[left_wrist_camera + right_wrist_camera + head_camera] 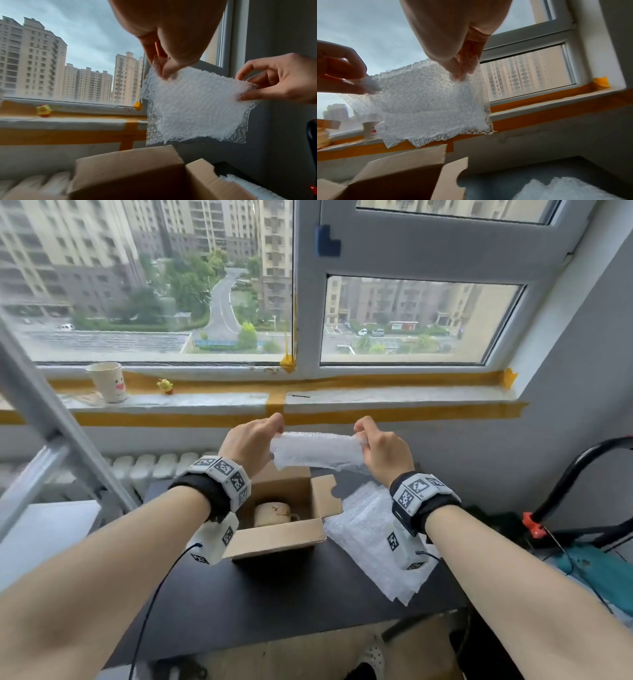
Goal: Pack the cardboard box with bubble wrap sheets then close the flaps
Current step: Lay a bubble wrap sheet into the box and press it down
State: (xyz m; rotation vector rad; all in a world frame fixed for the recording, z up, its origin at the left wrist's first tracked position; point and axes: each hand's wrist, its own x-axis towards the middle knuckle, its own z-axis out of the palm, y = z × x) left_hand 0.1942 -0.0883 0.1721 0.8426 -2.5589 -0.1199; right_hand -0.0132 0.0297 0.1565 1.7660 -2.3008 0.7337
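A folded bubble wrap sheet hangs in the air above the open cardboard box. My left hand pinches its upper left corner and my right hand pinches its upper right corner. In the left wrist view the sheet hangs from the left fingers over the box's flap. The right wrist view shows the sheet doubled over, above the box. The box's flaps stand open and a beige mug sits inside. A stack of more bubble wrap sheets lies right of the box.
The box stands on a black table under a window. A paper cup and a small yellow duck toy stand on the taped sill. A grey metal frame rises at left, a black chair at right.
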